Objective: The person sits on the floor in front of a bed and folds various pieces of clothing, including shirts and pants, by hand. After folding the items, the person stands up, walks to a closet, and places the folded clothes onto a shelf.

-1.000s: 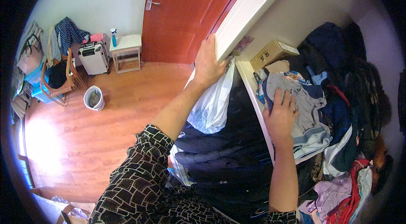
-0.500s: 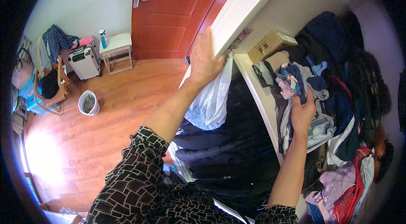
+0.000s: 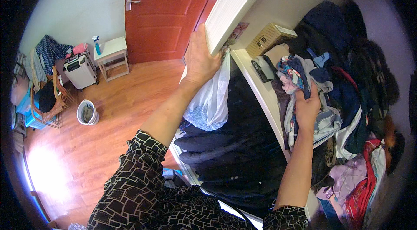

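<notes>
My left hand (image 3: 200, 63) grips the lower end of a white upright panel (image 3: 236, 4) of the wardrobe, the thumb on one side and the fingers on the other. On the shelf at right, my right hand (image 3: 307, 108) is closed on a dark folded garment, its fingertips partly hidden among the cloth. Around it lies a pile of clothes (image 3: 292, 71), with printed, pink and grey pieces on top and a striped light-blue garment (image 3: 325, 121) beneath. A white plastic bag (image 3: 210, 108) with blue contents hangs just below my left hand.
Dark clothes (image 3: 234, 156) fill the space under the shelf edge (image 3: 260, 100). Behind the pile stands a yellowish box (image 3: 269, 39); red and lilac clothes (image 3: 347, 182) lie near right. Across the room are a red door (image 3: 165, 17), stool (image 3: 110, 52), suitcase (image 3: 81, 71), chair and bin (image 3: 88, 113).
The view has shifted slightly, so the room and shelf appear a little further left. Both hands keep their places, the left on the panel and the right at the clothes pile.
</notes>
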Motion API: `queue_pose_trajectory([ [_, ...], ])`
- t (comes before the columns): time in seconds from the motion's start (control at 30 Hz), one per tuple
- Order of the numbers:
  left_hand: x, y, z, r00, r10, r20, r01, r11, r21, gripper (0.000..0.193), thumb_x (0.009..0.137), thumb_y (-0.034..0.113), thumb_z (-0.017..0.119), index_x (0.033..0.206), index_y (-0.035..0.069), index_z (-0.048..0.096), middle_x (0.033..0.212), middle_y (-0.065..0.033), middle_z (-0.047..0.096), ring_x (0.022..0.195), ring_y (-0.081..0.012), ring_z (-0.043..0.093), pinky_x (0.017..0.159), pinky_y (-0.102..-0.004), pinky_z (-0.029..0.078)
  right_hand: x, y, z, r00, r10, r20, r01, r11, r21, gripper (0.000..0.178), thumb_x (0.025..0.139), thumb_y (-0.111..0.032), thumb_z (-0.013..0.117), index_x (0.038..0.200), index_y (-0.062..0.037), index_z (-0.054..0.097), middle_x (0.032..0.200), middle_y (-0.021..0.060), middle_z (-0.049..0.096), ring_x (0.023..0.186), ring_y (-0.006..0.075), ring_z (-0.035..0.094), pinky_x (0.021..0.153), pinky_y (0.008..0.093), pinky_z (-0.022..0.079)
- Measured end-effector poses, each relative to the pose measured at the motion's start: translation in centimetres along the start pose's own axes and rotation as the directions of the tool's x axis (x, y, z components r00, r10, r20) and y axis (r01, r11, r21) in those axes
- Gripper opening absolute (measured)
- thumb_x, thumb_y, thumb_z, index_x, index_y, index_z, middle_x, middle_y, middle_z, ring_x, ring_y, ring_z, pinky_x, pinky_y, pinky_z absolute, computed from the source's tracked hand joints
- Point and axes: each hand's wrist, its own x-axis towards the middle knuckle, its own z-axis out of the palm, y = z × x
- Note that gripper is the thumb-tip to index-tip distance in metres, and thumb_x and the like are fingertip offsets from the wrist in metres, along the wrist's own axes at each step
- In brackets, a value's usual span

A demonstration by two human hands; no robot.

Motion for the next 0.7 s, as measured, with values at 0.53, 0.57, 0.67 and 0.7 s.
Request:
queue_pose_trajectory([
  [0.53,0.0,0.2,0.0,1.0,0.025,-0.011,-0.025,1.0,0.008,0.077,0.073,0.013,0.07,0.137,0.001,0.028,0.11,-0.0232,0.049,0.103,-0.0423,0.05,0.085,-0.0479,0.044,-0.7,-1.3,0.1,0.993,-0.112,0.029,0.115,0.984,-0.137,0.05,0.075,-0.006,0.061,0.123,0.0016,0.053,0.108,0.0282,0.06,0.101,0.0386,0.061,0.089,0.0411,0.046],
  [0.57,0.0,0.3,0.0,1.0,0.018,0.0,-0.018,1.0,0.005,0.077,0.073,0.012,0.07,0.137,0.001,0.028,0.11,-0.023,0.049,0.103,-0.0421,0.051,0.085,-0.0478,0.044,-0.8,-1.4,0.2,0.992,-0.124,0.034,0.127,0.98,-0.15,0.05,0.074,-0.006,0.062,0.123,0.0014,0.052,0.111,0.0279,0.06,0.102,0.0392,0.06,0.089,0.0418,0.046],
  [0.67,0.0,0.2,0.1,0.998,0.046,-0.038,-0.046,0.999,0.004,0.076,0.073,0.012,0.069,0.137,0.002,0.028,0.11,-0.0229,0.049,0.103,-0.0419,0.051,0.085,-0.0473,0.044,-1.2,-2.3,0.4,0.977,-0.204,0.059,0.212,0.948,-0.239,0.053,0.073,-0.007,0.063,0.124,0.0013,0.051,0.114,0.0258,0.059,0.103,0.0412,0.058,0.09,0.0435,0.045],
  [0.7,0.0,0.2,0.1,0.999,0.038,-0.038,-0.038,0.999,-0.002,0.076,0.074,0.012,0.069,0.137,0.002,0.029,0.11,-0.0229,0.049,0.103,-0.0419,0.051,0.085,-0.0472,0.044,-1.4,-2.6,0.5,0.969,-0.237,0.071,0.247,0.929,-0.276,0.054,0.073,-0.008,0.064,0.124,0.0014,0.051,0.115,0.0249,0.059,0.102,0.0418,0.058,0.09,0.0441,0.045],
])
